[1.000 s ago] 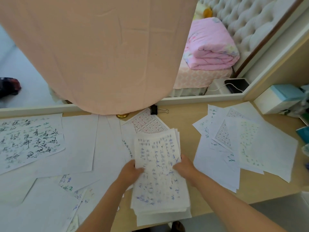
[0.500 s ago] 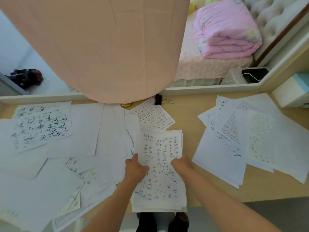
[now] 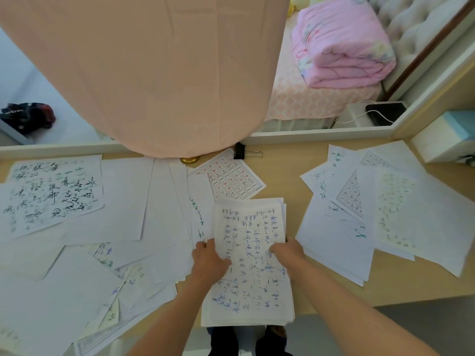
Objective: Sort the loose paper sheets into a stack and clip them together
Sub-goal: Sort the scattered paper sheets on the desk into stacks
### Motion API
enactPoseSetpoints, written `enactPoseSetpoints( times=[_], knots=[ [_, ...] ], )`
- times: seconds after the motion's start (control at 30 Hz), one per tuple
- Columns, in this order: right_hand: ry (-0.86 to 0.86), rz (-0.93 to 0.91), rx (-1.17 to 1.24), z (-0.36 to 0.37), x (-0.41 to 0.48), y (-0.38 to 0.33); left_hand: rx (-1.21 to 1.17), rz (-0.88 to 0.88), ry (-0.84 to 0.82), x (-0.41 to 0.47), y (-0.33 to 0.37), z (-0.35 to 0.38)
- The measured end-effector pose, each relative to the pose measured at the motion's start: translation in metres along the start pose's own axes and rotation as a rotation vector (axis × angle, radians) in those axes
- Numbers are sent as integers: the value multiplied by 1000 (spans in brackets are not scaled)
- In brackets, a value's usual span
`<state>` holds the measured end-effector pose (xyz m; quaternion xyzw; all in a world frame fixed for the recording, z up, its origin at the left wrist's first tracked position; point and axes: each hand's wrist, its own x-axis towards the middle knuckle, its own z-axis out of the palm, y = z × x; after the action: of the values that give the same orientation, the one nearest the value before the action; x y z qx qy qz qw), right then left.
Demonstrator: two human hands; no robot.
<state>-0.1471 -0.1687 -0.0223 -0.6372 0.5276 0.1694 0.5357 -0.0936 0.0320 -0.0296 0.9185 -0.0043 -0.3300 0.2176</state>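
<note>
White paper sheets covered in blue handwriting form a gathered stack [image 3: 250, 263] at the near edge of the light wooden tabletop [image 3: 282, 176]. The left hand [image 3: 209, 263] grips its left side and the right hand [image 3: 288, 253] its right side, fingers closed on the paper. The stack's lower end hangs over the tabletop edge, so sheets could slide off to the floor if the grip loosens. Its upper corners look uneven, and clipping now may leave pages crooked. The black binder clip [image 3: 240, 151] lies well apart, near the far rim beside the peach cloth [image 3: 154, 73]. Loose sheets on the left [image 3: 77, 214] and loose sheets on the right [image 3: 385, 214] crowd both sides; a bare strip remains between them.
</note>
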Motion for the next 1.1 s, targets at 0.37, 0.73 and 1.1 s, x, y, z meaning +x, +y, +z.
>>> enactPoseSetpoints(
  times=[0.37, 0.73, 1.1],
  knots=[
    [-182, -130, 38, -13, -10, 7, 118, 34, -12, 9, 9, -5],
    [-30, -526, 306, -87, -44, -57, -873, 321, -265, 23, 93, -94],
    [-20, -514, 427, -132, -37, -60, -707, 338, -174, 15, 120, -106]
  ],
)
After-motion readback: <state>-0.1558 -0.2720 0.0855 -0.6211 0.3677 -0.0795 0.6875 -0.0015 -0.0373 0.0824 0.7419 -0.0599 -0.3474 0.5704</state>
